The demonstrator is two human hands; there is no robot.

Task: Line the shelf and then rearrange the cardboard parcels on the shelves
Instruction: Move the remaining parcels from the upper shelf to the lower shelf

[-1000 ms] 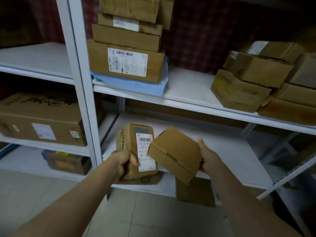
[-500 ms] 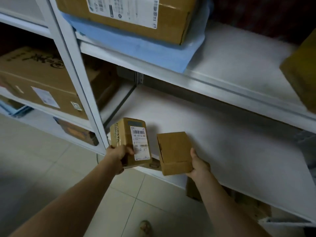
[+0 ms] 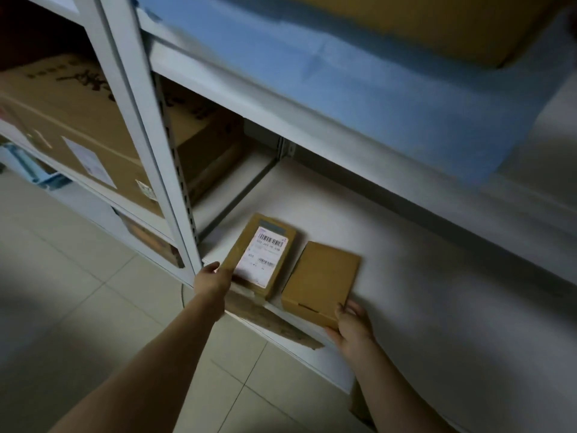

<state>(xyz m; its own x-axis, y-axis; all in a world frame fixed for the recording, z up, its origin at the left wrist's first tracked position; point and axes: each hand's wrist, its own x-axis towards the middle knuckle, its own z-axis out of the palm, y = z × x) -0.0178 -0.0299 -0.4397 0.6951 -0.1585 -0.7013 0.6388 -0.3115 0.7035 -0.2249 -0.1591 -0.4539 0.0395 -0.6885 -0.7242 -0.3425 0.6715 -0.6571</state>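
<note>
Two small cardboard parcels lie side by side near the front left of the white lower shelf point(image 3: 421, 260). The labelled parcel point(image 3: 262, 254) with a barcode sticker rests flat, and my left hand point(image 3: 212, 279) grips its near left corner. The plain parcel point(image 3: 321, 284) lies to its right, with my right hand point(image 3: 351, 326) holding its near right corner. Above, a blue liner sheet point(image 3: 359, 98) covers the upper shelf under a big cardboard parcel point(image 3: 437, 23).
A white upright post point(image 3: 150, 135) stands just left of the parcels. A large printed carton point(image 3: 71, 120) fills the left bay. A torn cardboard scrap point(image 3: 265, 317) hangs at the shelf's front edge. Tiled floor point(image 3: 93, 307) lies below.
Both parcels went from held in the air to lying flat on the lower shelf. The view moved closer and lower.
</note>
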